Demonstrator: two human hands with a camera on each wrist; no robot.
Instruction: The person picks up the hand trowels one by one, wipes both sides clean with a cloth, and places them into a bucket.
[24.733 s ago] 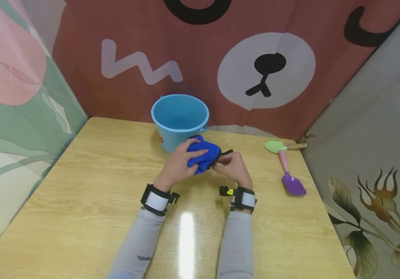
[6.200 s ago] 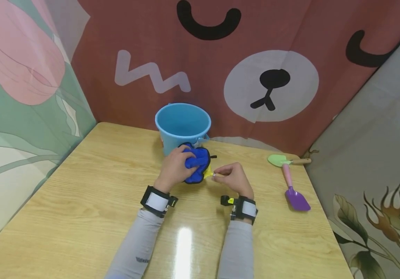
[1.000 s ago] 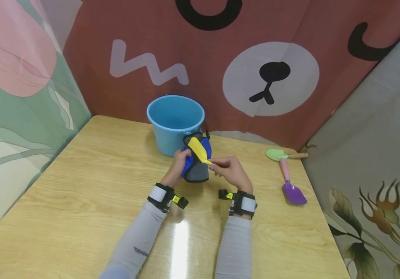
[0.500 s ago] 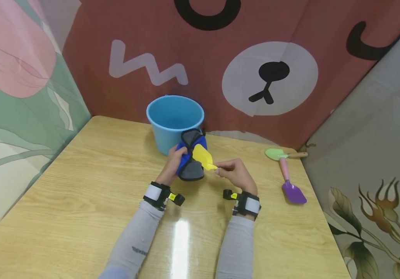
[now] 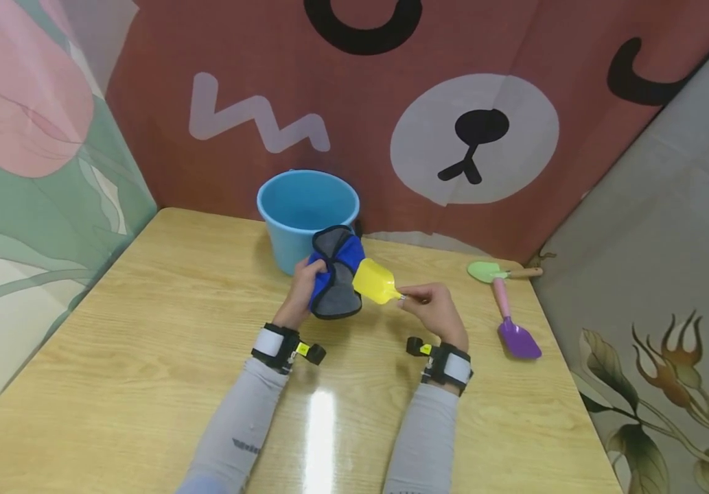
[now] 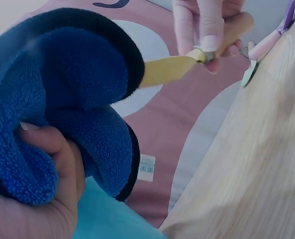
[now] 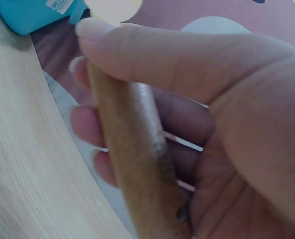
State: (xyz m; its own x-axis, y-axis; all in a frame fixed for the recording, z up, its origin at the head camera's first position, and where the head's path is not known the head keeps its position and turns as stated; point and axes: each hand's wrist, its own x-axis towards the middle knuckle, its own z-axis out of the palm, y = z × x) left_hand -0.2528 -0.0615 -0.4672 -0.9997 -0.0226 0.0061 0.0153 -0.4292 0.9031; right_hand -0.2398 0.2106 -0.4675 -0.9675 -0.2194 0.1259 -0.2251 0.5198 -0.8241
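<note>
My left hand grips a blue cloth with grey patches and black edging, held in front of the bucket. In the left wrist view the fluffy cloth is bunched between thumb and fingers. My right hand pinches a small hand shovel with a yellow blade, which points left toward the cloth and overlaps its edge in the head view. Its wooden handle lies along the fingers in the right wrist view, the thumb pressed on it near the blade.
A blue bucket stands at the back of the wooden table, against the bear-print curtain. Toward the right edge lie a green trowel with a wooden handle and a purple shovel with a pink handle, their handles meeting.
Over the last second the yellow shovel has moved right, from lying over the cloth to the cloth's edge, its blade face turning into view. The left hand and cloth have shifted slightly left.
</note>
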